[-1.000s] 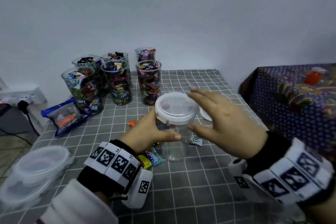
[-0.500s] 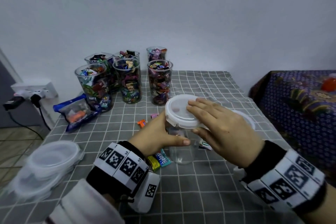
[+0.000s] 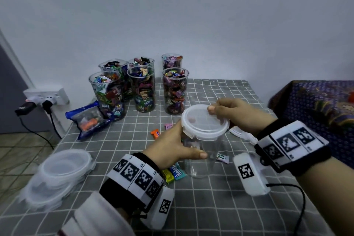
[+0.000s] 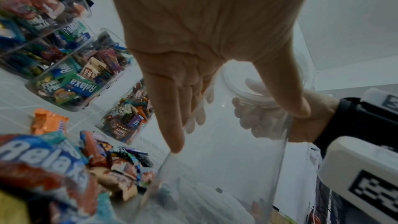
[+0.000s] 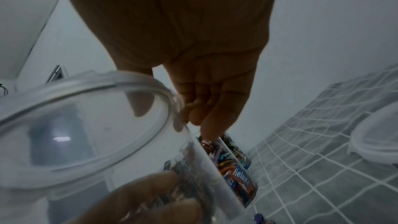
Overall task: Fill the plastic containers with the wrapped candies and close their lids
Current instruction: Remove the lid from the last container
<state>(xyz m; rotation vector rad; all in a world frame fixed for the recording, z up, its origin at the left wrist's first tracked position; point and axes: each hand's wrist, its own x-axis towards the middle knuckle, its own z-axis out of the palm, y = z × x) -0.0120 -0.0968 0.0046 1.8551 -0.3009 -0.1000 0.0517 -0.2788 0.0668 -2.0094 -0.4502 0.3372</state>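
Note:
An empty clear plastic container (image 3: 201, 159) stands near the middle of the checked table (image 3: 220, 212). My left hand (image 3: 172, 147) grips its side, thumb across the front. A white lid (image 3: 205, 120) sits tilted on its rim, and my right hand (image 3: 235, 113) pinches the lid's far right edge with the thumb on top. In the left wrist view my left hand (image 4: 206, 77) wraps the container (image 4: 226, 159). In the right wrist view my right hand (image 5: 193, 108) holds the lid (image 5: 81, 125) at its rim. Loose wrapped candies (image 3: 174, 173) lie beside my left wrist.
Several open containers full of candies (image 3: 141, 88) stand at the back of the table. A blue candy bag (image 3: 88, 119) lies at the left. Stacked spare lids (image 3: 57, 176) sit at the front left. Another lid (image 3: 241, 134) lies behind my right wrist. A patterned cloth (image 3: 316, 113) covers furniture at right.
My right hand has shifted from lying flat over the lid to pinching its far right edge, and the lid now tilts on the container. My left hand keeps its hold.

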